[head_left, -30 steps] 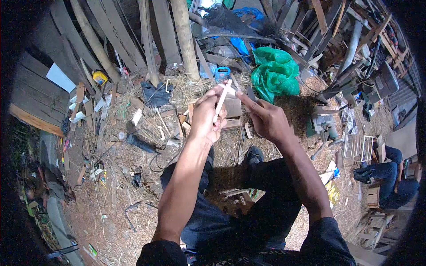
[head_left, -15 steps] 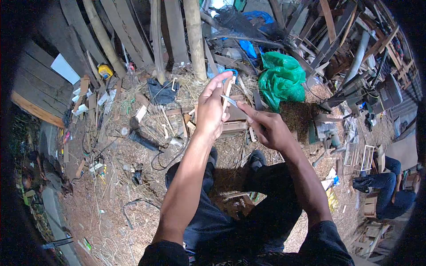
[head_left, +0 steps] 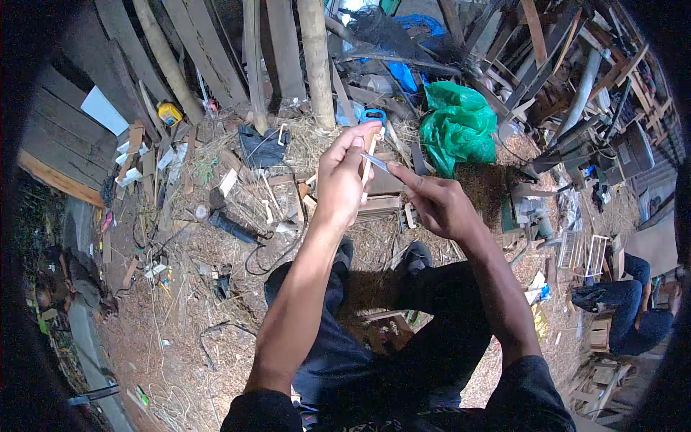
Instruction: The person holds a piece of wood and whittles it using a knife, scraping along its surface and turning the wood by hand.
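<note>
My left hand (head_left: 341, 176) is closed around a thin, pale piece of wood (head_left: 370, 164), held upright with its top end at my fingertips. In my right hand (head_left: 437, 205) is a knife (head_left: 376, 163), its handle mostly hidden by my fingers. The shiny blade points left and lies against the wood, close to my left thumb. Both hands are in front of me, above a wooden box or block (head_left: 378, 207) on the ground between my shoes and the planks.
Wood shavings and scraps cover the ground. A green plastic sheet (head_left: 458, 126) lies beyond my right hand, near a machine (head_left: 530, 209). Planks and poles (head_left: 314, 65) stand at the back. A dark cylindrical tool (head_left: 232, 226) lies left. Another person (head_left: 626, 302) sits at far right.
The knife and both hands stay almost in the same place, with only a slight shift. My left forearm has moved a little to the left.
</note>
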Tool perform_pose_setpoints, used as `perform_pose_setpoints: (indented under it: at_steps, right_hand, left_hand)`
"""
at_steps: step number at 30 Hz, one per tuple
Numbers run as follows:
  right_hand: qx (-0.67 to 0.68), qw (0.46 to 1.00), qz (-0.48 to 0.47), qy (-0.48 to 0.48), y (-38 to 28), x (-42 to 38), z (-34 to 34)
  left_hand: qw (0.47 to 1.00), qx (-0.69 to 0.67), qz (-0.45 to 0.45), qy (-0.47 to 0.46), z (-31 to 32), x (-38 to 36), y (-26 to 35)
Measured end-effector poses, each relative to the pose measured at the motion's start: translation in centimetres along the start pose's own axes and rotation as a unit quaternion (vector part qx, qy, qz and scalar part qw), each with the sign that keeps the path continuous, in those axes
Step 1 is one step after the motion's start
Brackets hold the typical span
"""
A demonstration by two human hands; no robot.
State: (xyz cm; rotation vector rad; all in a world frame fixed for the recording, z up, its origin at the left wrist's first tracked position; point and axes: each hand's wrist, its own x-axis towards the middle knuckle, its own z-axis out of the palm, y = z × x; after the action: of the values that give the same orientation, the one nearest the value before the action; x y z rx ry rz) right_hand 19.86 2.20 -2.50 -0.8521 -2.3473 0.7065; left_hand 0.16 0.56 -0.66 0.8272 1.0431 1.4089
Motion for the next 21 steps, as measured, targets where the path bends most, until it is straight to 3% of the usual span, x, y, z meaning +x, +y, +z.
perform_pose_setpoints:
  at_steps: [5, 11, 16, 21]
  right_hand:
    - [-0.015, 0.997, -0.04, 0.065, 0.6, 0.1, 0.5]
    - [-0.06, 0.997, -0.019, 0.038, 0.2, -0.1, -0.4]
    - [-0.008, 0.998, 0.001, 0.062, 0.5, 0.1, -1.0]
    - [0.013, 0.997, -0.02, 0.069, 0.9, 0.4, 0.0]
  left_hand:
    - [1.0, -0.018, 0.009, -0.011, 0.2, -0.3, -0.2]
    - [0.999, -0.028, 0.007, -0.017, 0.5, -0.8, -0.1]
    - [0.999, 0.013, 0.033, -0.003, 1.3, -1.2, -0.8]
    - [1.0, -0.008, 0.0, 0.004, 0.9, -0.7, -0.7]
